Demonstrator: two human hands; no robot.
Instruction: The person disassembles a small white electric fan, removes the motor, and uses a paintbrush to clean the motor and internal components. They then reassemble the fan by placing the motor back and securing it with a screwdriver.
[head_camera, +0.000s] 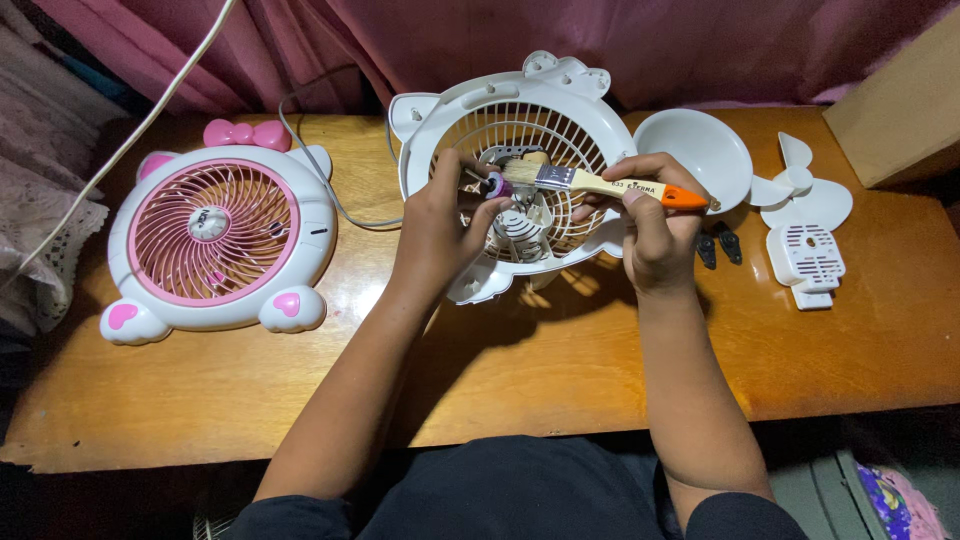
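A white fan housing (520, 110) with a slatted grille and small ears is tilted up at the middle of the wooden table (560, 370). My left hand (435, 225) grips its inner part, fingers curled by the motor hub. My right hand (655, 225) holds a flat paintbrush (600, 184) with a pale wooden handle and orange tip, its bristles pointing left onto the hub area. A small purple and white piece sits at my left fingertips.
A pink and white fan (215, 240) with a pink bow lies flat on the left. A white round cover (700, 155), a white fan blade (800, 185), a small vented white panel (805, 260) and two small dark parts lie on the right. A cardboard box (895, 105) stands far right; a white cable (130, 140) crosses the left.
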